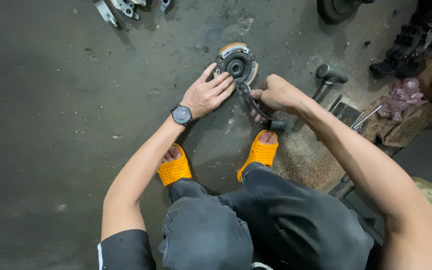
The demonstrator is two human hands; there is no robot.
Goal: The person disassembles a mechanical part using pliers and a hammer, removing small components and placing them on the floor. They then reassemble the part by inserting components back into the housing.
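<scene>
Landmark: the round clutch assembly (236,64), a dark metal disc with a centre hole and a tan-lined shoe along its upper rim, lying flat on the concrete floor (51,100).
Knees: dark grey trousers (256,220) fill the bottom edge, well below the clutch assembly.
Sandals: two orange sandals (174,170), one lower left of the clutch assembly, the other almost straight below it.
Left hand: the left hand (207,94) lies palm down against the lower left rim of the clutch assembly, fingers spread and flat, pressing rather than closed around anything; a dark wristwatch (181,114) sits just behind it.
Right hand: the right hand (276,93) is just right of and below the clutch assembly, curled closed around the handle of a dark curved tool (249,99).
Tool: its upper end touches the lower rim of the clutch assembly; its lower end runs down toward the nearer sandal.
Hammer: a hammer (329,76) lies on the floor right of the clutch assembly, beyond the right hand.
Loose tools: flat metal tools (348,112) lie farther right of the clutch assembly, beside a pink plastic bag (403,95).
Metal parts: small bright metal parts (121,7) lie far up and left of the clutch assembly, at the top edge.
</scene>
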